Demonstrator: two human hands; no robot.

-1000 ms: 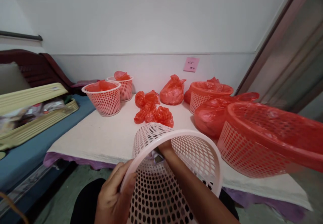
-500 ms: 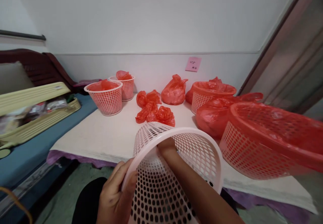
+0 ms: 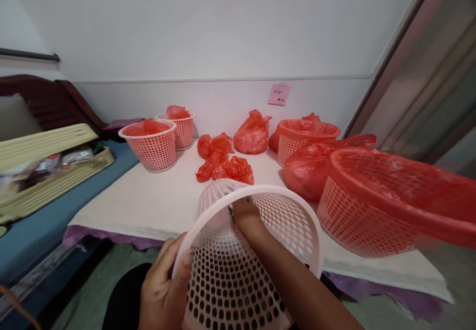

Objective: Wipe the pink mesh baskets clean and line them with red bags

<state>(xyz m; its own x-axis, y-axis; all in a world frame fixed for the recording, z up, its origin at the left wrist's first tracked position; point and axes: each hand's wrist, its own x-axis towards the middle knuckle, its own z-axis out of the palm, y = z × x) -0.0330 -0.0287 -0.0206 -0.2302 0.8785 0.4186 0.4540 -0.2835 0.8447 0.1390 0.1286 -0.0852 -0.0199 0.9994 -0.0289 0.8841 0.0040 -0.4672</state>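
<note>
A pale pink perforated plastic wastebasket (image 3: pixel 230 280) is tilted in front of me, its mouth facing my way. My left hand (image 3: pixel 165 283) grips its rim from the left, thumb on the inside and fingers outside. My right arm reaches deep into the basket. Of my right hand (image 3: pixel 245 213) only the back and wrist show near the bottom; its fingers are hidden. Small dark and greyish bits show beside that hand, too little to name. Behind the basket lie several crumpled red plastic bags (image 3: pixel 215 164) on a white cloth-covered table (image 3: pixel 141 201).
Two pink baskets lined with red bags (image 3: pixel 158 154) stand at the back left. Red-lined baskets (image 3: pixel 364 216) and a filled red bag (image 3: pixel 307 173) crowd the right side. A pink note (image 3: pixel 278 94) is stuck on the wall. An open cream case (image 3: pixel 82 168) lies at far left.
The view has shifted slightly, so the scene sits a little further left. More of my right hand's back shows inside the basket. My left hand keeps its hold on the rim.
</note>
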